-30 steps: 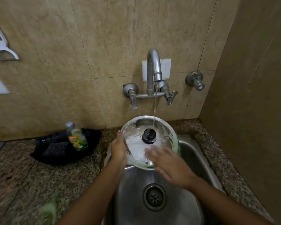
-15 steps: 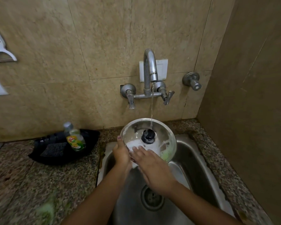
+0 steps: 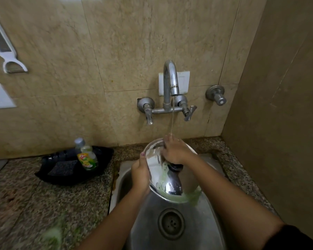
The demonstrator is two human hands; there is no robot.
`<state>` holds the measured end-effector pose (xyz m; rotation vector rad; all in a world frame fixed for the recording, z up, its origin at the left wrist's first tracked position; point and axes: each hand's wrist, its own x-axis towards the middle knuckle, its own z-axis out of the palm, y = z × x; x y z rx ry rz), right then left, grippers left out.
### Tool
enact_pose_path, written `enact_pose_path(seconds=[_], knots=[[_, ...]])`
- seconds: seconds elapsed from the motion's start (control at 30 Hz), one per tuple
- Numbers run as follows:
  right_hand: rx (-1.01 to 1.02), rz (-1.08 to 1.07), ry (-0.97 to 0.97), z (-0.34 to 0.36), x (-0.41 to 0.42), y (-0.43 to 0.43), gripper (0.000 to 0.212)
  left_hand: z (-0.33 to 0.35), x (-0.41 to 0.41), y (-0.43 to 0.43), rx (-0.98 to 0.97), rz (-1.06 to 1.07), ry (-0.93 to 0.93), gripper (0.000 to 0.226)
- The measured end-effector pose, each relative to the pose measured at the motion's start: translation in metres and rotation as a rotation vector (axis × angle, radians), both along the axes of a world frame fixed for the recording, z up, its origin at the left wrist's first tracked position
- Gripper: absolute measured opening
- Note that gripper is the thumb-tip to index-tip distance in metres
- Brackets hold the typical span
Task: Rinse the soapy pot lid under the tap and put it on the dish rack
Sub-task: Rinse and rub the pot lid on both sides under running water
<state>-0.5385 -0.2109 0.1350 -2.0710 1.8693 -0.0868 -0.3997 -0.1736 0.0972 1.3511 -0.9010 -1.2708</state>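
Steel, round and soapy, the pot lid (image 3: 167, 179) tilts over the sink (image 3: 202, 231); left hand (image 3: 141, 173) grips its left rim, while right hand (image 3: 175, 151) lies flat, rubbing its upper face beneath the tap's (image 3: 170, 78) stream.

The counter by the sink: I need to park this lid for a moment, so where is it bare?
Bare granite counter runs left of the sink, in front of the black tray, apart from a greenish smear near its front edge. The tray is crowded with a bottle and scrubber.
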Motion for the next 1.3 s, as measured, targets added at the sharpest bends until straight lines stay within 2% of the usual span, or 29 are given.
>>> enact_pose_path(seconds=[0.07, 0.1, 0.13, 0.2, 0.3, 0.4, 0.5, 0.6, 0.7, 0.73, 0.8, 0.87, 0.93, 1.0, 1.07, 1.13, 1.17, 1.23, 1.3], knots=[[-0.056, 0.227, 0.009, 0.002, 0.013, -0.003, 0.057, 0.003, -0.001, 0.001, -0.037, -0.050, -0.044, 0.041], [-0.052, 0.291, -0.006, 0.003, 0.014, -0.008, 0.053, 0.003, 0.000, 0.001, -0.049, -0.065, -0.055, 0.042], [-0.042, 0.266, -0.034, 0.004, 0.010, -0.013, 0.051, 0.003, 0.002, 0.001, -0.057, -0.062, -0.058, 0.043], [-0.050, 0.019, -0.144, 0.001, -0.013, -0.020, 0.048, 0.005, 0.007, 0.003, -0.057, -0.021, -0.036, 0.044], [-0.166, -0.434, -0.350, -0.016, -0.046, -0.012, 0.044, 0.003, 0.011, 0.003, 0.003, 0.102, 0.106, 0.040], [-0.231, -0.541, -0.328, -0.033, -0.054, -0.006, 0.037, -0.002, 0.011, 0.000, 0.085, 0.002, 0.118, 0.040], [-0.224, -0.517, -0.451, -0.031, -0.066, -0.008, 0.034, 0.009, 0.016, -0.004, 0.077, -0.183, -0.069, 0.049], [-0.202, -0.280, -0.544, -0.010, -0.065, -0.012, 0.023, 0.024, 0.014, -0.020, 0.051, -0.274, -0.192, 0.041], [-0.140, 0.057, -0.366, 0.012, -0.039, -0.013, 0.025, 0.023, 0.007, -0.033, 0.038, -0.403, -0.155, 0.040], [-0.144, 0.096, -0.335, 0.012, -0.034, -0.015, 0.030, 0.020, 0.006, -0.034, 0.035, -0.398, -0.144, 0.039], [-0.224, -0.012, -0.366, 0.002, -0.042, -0.014, 0.038, 0.012, 0.002, -0.032, -0.018, -0.300, -0.115, 0.035], [-0.319, -0.258, -0.439, -0.012, -0.053, -0.009, 0.046, 0.002, 0.006, -0.028, -0.051, -0.182, -0.080, 0.033], [-0.299, -0.443, -0.451, -0.028, -0.062, -0.003, 0.052, -0.007, 0.007, -0.021, 0.014, -0.190, -0.012, 0.033], [-0.272, -0.380, -0.396, -0.031, -0.056, -0.003, 0.052, -0.005, 0.010, -0.019, 0.067, -0.287, -0.057, 0.033], [-0.274, -0.195, -0.374, -0.022, -0.043, -0.004, 0.052, 0.005, 0.014, -0.023, 0.020, -0.390, -0.130, 0.033], [-0.310, -0.044, -0.319, -0.012, -0.032, -0.006, 0.047, 0.016, 0.017, -0.025, -0.061, -0.424, -0.105, 0.037], [-0.336, -0.055, -0.320, -0.011, -0.031, -0.008, 0.045, 0.019, 0.017, -0.023, -0.089, -0.392, -0.095, 0.037], [-0.374, -0.226, -0.419, -0.014, -0.039, -0.010, 0.046, 0.016, 0.016, -0.019, -0.075, -0.237, -0.068, 0.034], [-0.350, -0.359, -0.439, -0.022, -0.052, -0.013, 0.046, 0.009, 0.013, -0.015, 0.081, -0.191, 0.035, 0.031]])
